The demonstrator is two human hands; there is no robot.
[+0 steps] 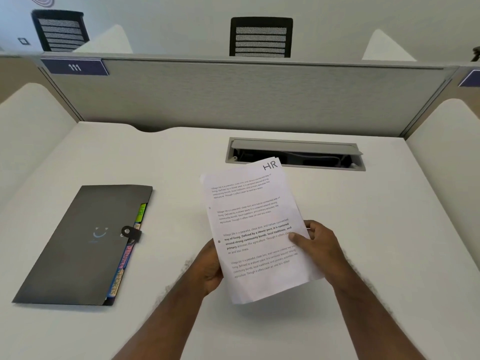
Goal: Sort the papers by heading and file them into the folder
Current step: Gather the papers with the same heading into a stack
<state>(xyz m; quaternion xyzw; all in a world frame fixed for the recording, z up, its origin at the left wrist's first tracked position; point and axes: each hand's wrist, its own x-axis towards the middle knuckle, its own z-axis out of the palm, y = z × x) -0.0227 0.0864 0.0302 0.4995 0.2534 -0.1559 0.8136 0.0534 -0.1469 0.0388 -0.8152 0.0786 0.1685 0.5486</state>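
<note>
A stack of white printed papers (pixel 255 224) is lifted above the white desk (pixel 363 229), tilted to the right. The top sheet has "HR" handwritten in its upper right corner. My left hand (pixel 209 266) grips the stack's lower left edge. My right hand (pixel 315 242) holds the right edge, with the thumb on top of the sheet. A dark grey folder (pixel 80 245) lies closed on the desk to the left, its snap strap fastened. Coloured divider tabs stick out along its right side.
An open cable tray (pixel 296 154) is recessed in the desk just behind the papers. A grey partition (pixel 233 94) closes off the back, and white side screens stand left and right. Two black chairs show beyond the partition.
</note>
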